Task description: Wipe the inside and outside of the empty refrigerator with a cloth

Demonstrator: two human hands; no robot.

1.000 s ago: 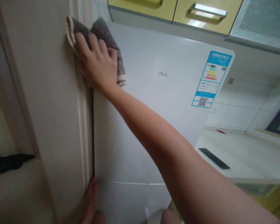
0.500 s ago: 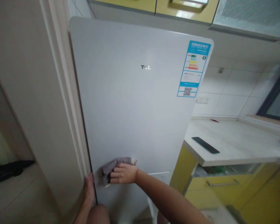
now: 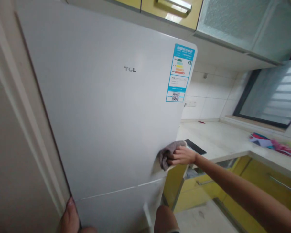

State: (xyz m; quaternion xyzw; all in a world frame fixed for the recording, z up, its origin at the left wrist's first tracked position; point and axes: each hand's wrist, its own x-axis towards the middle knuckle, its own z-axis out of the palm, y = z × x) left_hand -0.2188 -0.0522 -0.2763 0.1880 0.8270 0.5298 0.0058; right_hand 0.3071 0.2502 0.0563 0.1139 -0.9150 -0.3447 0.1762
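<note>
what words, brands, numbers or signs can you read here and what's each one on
"TCL": upper fridge door
"中国": start of the heading on the blue-and-white sticker; remaining characters too blurred
"1", apparently: green arrow on that sticker
Sticker's smaller print: too small to read

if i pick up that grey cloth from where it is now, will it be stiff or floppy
Probably floppy: the cloth bunches and folds under the right hand. Likely slides more than rolls, as the fridge door looks smooth and the cloth has no round shape.
</note>
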